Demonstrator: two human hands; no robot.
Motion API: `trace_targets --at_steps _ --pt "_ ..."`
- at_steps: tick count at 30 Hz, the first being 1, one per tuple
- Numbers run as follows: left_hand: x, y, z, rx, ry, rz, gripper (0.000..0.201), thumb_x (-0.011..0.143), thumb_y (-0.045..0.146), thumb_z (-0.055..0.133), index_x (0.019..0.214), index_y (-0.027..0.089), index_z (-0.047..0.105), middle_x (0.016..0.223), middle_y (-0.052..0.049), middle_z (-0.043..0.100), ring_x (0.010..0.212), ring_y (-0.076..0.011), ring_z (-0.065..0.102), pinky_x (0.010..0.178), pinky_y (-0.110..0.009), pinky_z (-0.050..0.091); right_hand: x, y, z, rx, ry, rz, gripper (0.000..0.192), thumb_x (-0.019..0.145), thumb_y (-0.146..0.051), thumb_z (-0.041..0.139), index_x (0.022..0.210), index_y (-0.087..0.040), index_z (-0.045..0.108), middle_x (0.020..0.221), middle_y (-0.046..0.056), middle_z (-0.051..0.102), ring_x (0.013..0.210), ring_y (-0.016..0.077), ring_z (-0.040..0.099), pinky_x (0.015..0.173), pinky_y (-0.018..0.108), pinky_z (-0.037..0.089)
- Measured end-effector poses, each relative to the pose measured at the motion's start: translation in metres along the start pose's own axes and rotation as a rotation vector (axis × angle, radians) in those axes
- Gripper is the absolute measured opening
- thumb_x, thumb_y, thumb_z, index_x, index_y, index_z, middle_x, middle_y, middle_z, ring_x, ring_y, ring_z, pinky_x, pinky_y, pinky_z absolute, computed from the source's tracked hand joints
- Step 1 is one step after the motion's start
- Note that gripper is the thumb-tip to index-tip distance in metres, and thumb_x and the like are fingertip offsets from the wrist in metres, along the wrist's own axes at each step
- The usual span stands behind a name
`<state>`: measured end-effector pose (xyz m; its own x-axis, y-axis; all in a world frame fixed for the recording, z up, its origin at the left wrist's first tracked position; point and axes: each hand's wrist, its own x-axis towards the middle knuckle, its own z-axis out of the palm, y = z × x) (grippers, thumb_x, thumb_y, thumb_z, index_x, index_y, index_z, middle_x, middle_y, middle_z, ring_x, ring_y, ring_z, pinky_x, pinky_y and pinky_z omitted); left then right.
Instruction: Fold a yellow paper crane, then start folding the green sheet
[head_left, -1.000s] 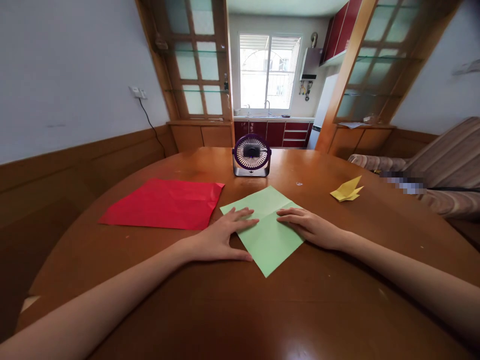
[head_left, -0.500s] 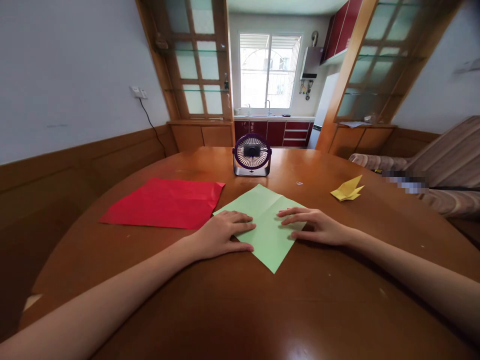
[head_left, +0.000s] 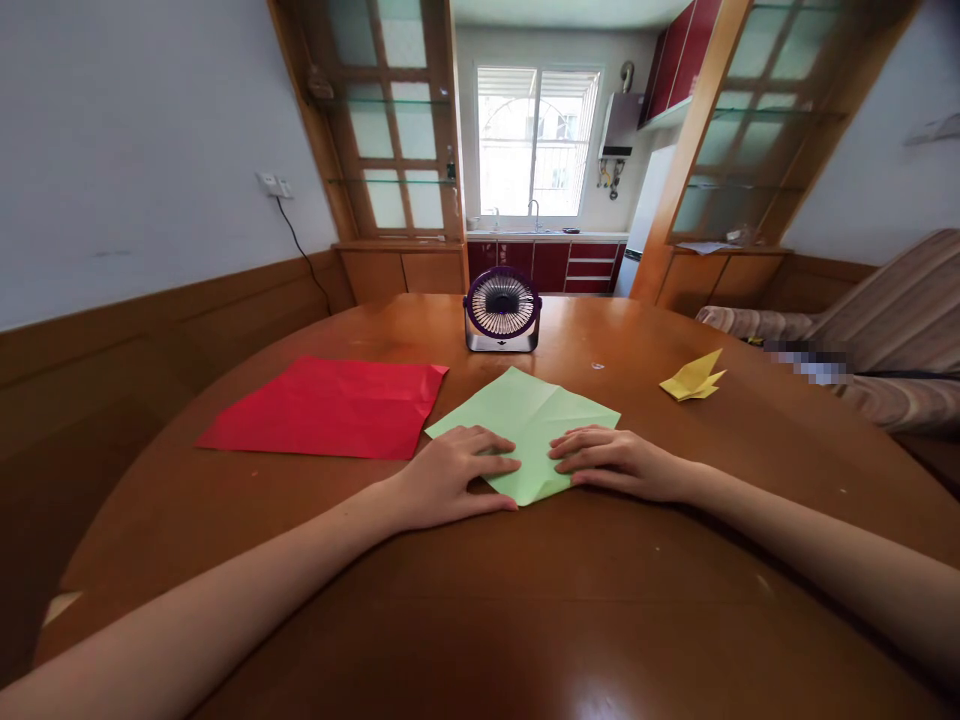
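Note:
A square sheet of light green paper (head_left: 525, 410) lies cornerwise on the table, with faint creases across it. Its near edge is curled up between my hands. My left hand (head_left: 461, 472) rests on the sheet's left side, fingers stretched out and thumb apart, the thumb tip touching the near corner. On the right, my right hand (head_left: 619, 462) lies over the sheet with fingers extended and its thumb by the near right edge. That hand hides the right part of the near edge, so whether the thumb is under the paper is unclear.
Left of the green sheet lies a red sheet of paper (head_left: 330, 408). A small purple fan (head_left: 502, 305) stands behind the green sheet on the brown table (head_left: 480, 620). To the right sits a folded yellow paper figure (head_left: 691, 380). A striped sofa (head_left: 885, 310) stands beyond the table's right edge.
The green sheet's near corner has come up and back from the table, so the sheet's front is shorter. My right hand has moved slightly toward me and left; my left hand has shifted a little right.

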<state>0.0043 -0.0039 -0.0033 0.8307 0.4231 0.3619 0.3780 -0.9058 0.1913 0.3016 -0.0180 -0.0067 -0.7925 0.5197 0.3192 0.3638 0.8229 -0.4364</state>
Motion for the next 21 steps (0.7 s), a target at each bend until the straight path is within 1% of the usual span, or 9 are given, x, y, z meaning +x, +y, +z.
trace_targets --at_steps 3,5,8,11,13,17,19,21 --pt "0.002 0.003 0.000 0.070 -0.013 0.081 0.034 0.092 0.046 0.053 0.110 0.022 0.069 0.111 -0.009 0.068 0.101 -0.0222 0.062 0.088 -0.034 0.046 0.001 -0.001 0.001 0.010 0.033 0.007 0.023 0.096 -0.027 0.050 0.107 -0.020 0.069 0.119 0.009 0.065 0.113 0.0188 0.059 0.100 0.037 0.047" --pt "0.003 0.006 0.001 0.103 -0.012 0.089 0.032 0.095 0.042 0.048 0.109 0.021 0.069 0.108 -0.008 0.069 0.098 -0.0208 0.063 0.086 -0.032 0.047 0.002 -0.003 0.001 0.031 0.051 0.025 0.023 0.096 -0.026 0.048 0.101 -0.018 0.069 0.115 0.009 0.066 0.109 0.0182 0.061 0.097 0.036 0.048" --pt "0.004 0.009 0.004 0.101 0.037 0.045 0.030 0.097 0.037 0.046 0.104 0.019 0.070 0.104 -0.007 0.071 0.095 -0.0193 0.065 0.083 -0.031 0.048 0.004 -0.007 0.000 0.079 0.096 0.070 0.022 0.097 -0.027 0.047 0.095 -0.017 0.068 0.110 0.009 0.066 0.099 0.0168 0.063 0.091 0.034 0.050" --pt "0.005 0.013 0.008 0.071 0.089 -0.018 0.030 0.098 0.034 0.045 0.098 0.020 0.071 0.101 -0.006 0.072 0.094 -0.0188 0.065 0.081 -0.031 0.048 0.006 -0.013 -0.001 0.135 0.151 0.121 0.022 0.095 -0.032 0.050 0.091 -0.017 0.066 0.104 0.009 0.067 0.089 0.0157 0.062 0.081 0.031 0.051" --pt "0.006 0.017 0.010 0.041 0.110 -0.054 0.030 0.098 0.032 0.044 0.095 0.020 0.071 0.099 -0.005 0.072 0.092 -0.0183 0.065 0.081 -0.031 0.048 0.007 -0.015 -0.001 0.153 0.187 0.167 0.026 0.095 -0.037 0.050 0.086 -0.017 0.064 0.097 0.007 0.067 0.082 0.0151 0.061 0.073 0.028 0.049" --pt "0.007 0.027 0.011 -0.048 0.101 -0.071 0.028 0.096 0.032 0.047 0.093 0.018 0.071 0.099 -0.006 0.071 0.092 -0.0187 0.066 0.083 -0.031 0.049 0.009 -0.013 0.001 0.076 0.309 0.322 0.035 0.095 -0.045 0.045 0.078 -0.017 0.058 0.075 0.002 0.061 0.069 0.0136 0.053 0.065 0.026 0.045" --pt "0.007 0.029 0.011 -0.105 0.087 -0.062 0.026 0.096 0.032 0.047 0.096 0.018 0.070 0.101 -0.006 0.070 0.093 -0.0184 0.066 0.083 -0.030 0.050 0.009 -0.009 0.002 0.013 0.355 0.377 0.037 0.095 -0.047 0.044 0.077 -0.018 0.057 0.071 0.001 0.058 0.067 0.0136 0.051 0.064 0.025 0.044" --pt "0.005 0.030 0.011 -0.161 0.092 -0.070 0.026 0.096 0.031 0.046 0.098 0.018 0.069 0.103 -0.007 0.069 0.092 -0.0171 0.065 0.082 -0.028 0.050 0.008 -0.005 0.003 -0.043 0.372 0.402 0.037 0.095 -0.048 0.043 0.077 -0.018 0.056 0.070 0.001 0.058 0.066 0.0137 0.051 0.061 0.025 0.042"
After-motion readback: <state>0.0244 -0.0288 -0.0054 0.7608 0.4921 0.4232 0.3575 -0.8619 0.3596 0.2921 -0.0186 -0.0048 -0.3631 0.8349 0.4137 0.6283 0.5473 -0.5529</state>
